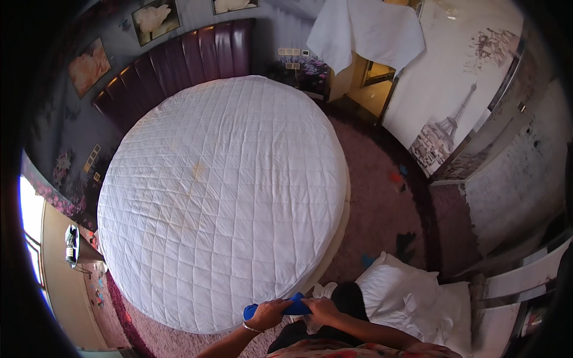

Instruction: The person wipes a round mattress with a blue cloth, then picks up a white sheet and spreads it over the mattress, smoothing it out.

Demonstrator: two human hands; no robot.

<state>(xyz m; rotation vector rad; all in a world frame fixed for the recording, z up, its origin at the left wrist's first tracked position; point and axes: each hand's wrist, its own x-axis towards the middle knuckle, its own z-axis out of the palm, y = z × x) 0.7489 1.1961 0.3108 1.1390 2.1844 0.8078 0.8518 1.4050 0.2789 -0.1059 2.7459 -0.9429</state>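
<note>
Blue cloth (296,306), probably, in curled left hand (270,312) and curled right hand (322,311).

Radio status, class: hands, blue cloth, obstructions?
Left hand and right hand closed on blue cloth. Cloth bunched, before round white bed. No obstruction to hands seen; white pillows right.

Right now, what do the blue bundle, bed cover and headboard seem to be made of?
Blue bundle: probably soft, matte fabric, bunched between left hand and right hand.
Bed cover: white, matte quilted cloth; stitched squares and wrinkles show.
Headboard: dark red, shiny leather or imitation, can't tell which; padded panels catch highlights.
</note>
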